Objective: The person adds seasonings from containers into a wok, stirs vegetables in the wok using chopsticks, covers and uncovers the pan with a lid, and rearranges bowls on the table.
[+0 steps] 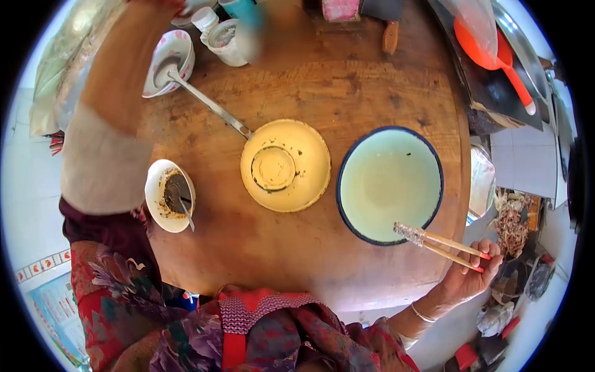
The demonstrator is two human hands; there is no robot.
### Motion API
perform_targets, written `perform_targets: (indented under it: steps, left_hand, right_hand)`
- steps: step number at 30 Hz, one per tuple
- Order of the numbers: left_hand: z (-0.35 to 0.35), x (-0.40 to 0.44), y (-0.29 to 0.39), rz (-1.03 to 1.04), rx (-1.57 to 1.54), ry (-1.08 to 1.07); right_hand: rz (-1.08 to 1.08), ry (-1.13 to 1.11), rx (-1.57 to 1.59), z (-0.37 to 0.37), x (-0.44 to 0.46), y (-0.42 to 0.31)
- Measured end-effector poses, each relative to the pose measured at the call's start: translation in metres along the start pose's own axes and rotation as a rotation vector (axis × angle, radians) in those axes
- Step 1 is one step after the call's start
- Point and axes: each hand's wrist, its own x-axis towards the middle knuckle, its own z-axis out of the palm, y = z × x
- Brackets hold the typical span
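Note:
My right hand (477,273) is closed around a pair of wooden chopsticks (449,240) with red ends, at the table's right front edge. Their tips carry a rough, silvery-grey clump (409,233) over the near rim of a pale green enamel basin (390,180) with a dark blue rim. Pale liquid seems to lie in the basin. My left forearm (118,87) stretches to the top edge, past a floral bowl (186,53) with a metal ladle (211,106) in it. Motion blur and the frame edge obscure my left hand. Close by is a blurred teal container (242,8).
A yellow enamel basin (313,170) lies upside down mid-table, by the ladle's handle end. Left of it, a white bowl (155,204) holds dark sauce and a spoon. White containers (226,46) and a wooden-handled cleaver (390,37) are at the back. A red scoop (505,65) sits far right.

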Motion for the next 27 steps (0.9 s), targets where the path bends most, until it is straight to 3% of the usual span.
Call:
perform_targets:
  steps: [5,9,10,12,14,17,19,22,27]
  left_hand:
    - [-0.08,-0.087,0.071,-0.205,-0.217,-0.227]
    - [-0.149,-0.167,0.107,-0.561,-0.228,-0.218]
    - [-0.17,-0.184,0.115,-0.703,-0.122,-0.3]
    - [-0.199,-0.234,0.114,-0.806,-0.299,-0.31]
    - [-0.223,-0.284,0.115,-1.03,-0.435,-0.286]
    - [-0.245,-0.346,0.105,-1.169,-0.438,-0.219]
    - [-0.256,-0.379,0.092,-1.371,-0.647,0.045]
    - [-0.276,-0.397,0.071,-1.375,-0.683,0.215]
    - [-0.297,-0.391,0.048,-1.311,-0.8,0.278]
  right_hand:
    - [-0.016,0.019,-0.008,0.005,-0.012,-0.003]
    - [-0.027,0.041,-0.026,0.012,-0.021,-0.003]
    - [-0.004,-0.012,-0.019,0.009,-0.021,-0.002]
    - [0.039,-0.03,-0.002,0.017,-0.024,0.005]
    - [0.081,-0.08,0.012,0.033,-0.028,0.012]
    - [0.056,0.001,-0.013,0.053,-0.03,0.023]
    - [0.12,-0.116,-0.025,0.064,-0.036,0.032]
    - [0.119,-0.177,-0.039,0.084,-0.05,0.048]
    - [0.15,-0.183,-0.08,0.112,-0.077,0.056]
